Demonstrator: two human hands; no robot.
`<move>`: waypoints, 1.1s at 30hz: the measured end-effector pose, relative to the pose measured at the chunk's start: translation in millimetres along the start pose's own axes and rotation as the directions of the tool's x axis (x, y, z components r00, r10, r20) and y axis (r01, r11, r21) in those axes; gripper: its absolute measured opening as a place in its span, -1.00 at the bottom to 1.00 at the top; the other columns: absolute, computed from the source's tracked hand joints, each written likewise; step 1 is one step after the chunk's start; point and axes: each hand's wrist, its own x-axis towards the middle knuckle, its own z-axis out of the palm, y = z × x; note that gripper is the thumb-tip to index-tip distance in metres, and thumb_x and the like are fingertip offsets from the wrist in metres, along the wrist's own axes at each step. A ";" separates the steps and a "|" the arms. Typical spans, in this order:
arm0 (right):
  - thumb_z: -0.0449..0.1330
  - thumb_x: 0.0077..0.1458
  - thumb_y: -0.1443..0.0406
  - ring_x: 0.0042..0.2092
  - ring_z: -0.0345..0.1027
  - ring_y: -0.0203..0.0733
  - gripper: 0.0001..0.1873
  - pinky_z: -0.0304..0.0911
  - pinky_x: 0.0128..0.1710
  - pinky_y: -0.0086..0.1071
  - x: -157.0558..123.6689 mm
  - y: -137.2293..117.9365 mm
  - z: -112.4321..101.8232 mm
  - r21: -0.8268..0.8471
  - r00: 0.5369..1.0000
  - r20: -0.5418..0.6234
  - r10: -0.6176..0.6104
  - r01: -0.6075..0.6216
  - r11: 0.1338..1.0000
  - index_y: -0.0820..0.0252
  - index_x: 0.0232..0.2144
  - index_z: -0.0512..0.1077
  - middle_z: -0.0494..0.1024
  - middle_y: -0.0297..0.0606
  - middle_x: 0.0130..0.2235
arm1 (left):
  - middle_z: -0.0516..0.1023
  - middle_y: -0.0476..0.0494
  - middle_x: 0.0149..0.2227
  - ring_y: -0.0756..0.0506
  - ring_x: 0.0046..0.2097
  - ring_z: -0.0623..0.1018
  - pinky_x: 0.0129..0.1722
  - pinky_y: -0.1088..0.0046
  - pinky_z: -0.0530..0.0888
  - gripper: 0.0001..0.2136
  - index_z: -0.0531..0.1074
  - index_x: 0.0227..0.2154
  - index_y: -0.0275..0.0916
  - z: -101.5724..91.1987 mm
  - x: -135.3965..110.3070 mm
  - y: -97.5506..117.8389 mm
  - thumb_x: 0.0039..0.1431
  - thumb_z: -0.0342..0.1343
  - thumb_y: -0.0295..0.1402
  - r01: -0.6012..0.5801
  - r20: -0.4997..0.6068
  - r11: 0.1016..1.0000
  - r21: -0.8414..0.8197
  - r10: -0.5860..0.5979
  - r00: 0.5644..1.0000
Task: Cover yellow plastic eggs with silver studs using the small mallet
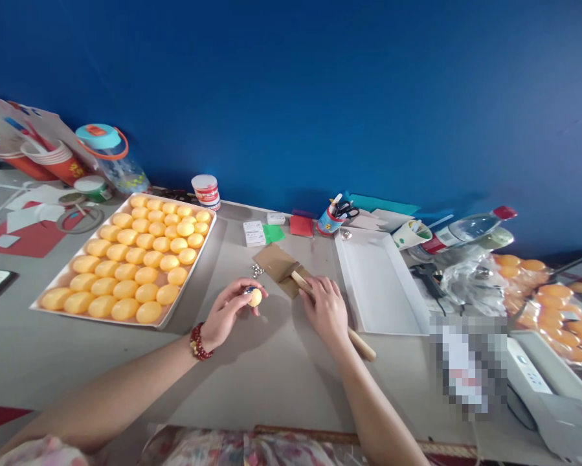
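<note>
My left hand [232,308] is closed, pinching a pale yellow ball [256,298] between thumb and fingers. Something small, dark and shiny shows by the thumb tip; its kind is unclear. My right hand [325,308] wraps round the pale handle of a wooden-handled tool [362,345]. That tool slants across the table, its narrow dark head over a brown cardboard piece [274,260]. Between my hands and the small boxes, several small silvery beads [257,270] lie beside the cardboard. To the left, a shallow tray [186,288] holds rows of orange balls [135,255].
A white shallow tray [388,285] lies to the right, with a black glue gun [427,281] beyond it. Behind stand a pen cup [329,222], white boxes [254,233] and a round tub [206,191]. Bagged orange balls [557,317] and a bottle [470,228] are at far right.
</note>
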 end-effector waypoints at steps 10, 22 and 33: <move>0.06 0.29 0.33 -0.07 0.44 -0.05 -0.79 0.35 -0.03 -0.16 -3.8 -24.9 8.6 0.265 0.989 0.021 -0.146 0.135 0.955 0.17 -0.10 0.46 0.57 -0.14 -0.15 | 0.58 -0.13 -0.22 0.05 -0.51 0.41 -0.50 0.49 0.39 -0.82 0.47 -0.26 -0.25 -3.7 5.5 -5.5 0.22 0.02 -0.28 -0.108 -0.215 0.993 -0.056 0.094 0.972; 0.08 0.26 0.39 -0.13 0.48 -0.07 -0.76 0.33 -0.19 -0.33 23.3 -51.7 25.3 0.212 0.950 0.267 -0.164 0.108 0.971 0.21 -0.07 0.47 0.58 -0.11 -0.12 | 0.55 -0.14 -0.18 -0.01 -0.39 0.47 -0.39 0.46 0.43 -0.72 0.54 -0.08 -0.20 -4.8 4.9 -10.2 0.23 0.14 -0.19 -0.067 -0.164 0.995 -0.072 0.055 0.985; 0.08 0.20 0.40 -0.26 0.43 -0.11 -0.84 0.23 -0.31 -0.37 28.3 -51.5 34.4 0.353 0.966 0.245 -0.087 -0.005 0.936 0.18 -0.35 0.46 0.55 -0.17 -0.28 | 0.54 -0.20 -0.06 -0.10 -0.26 0.60 -0.17 0.31 0.53 -0.70 0.47 0.01 -0.20 -2.6 4.8 -9.3 0.25 0.12 -0.24 -0.039 -0.033 0.983 -0.179 0.034 0.999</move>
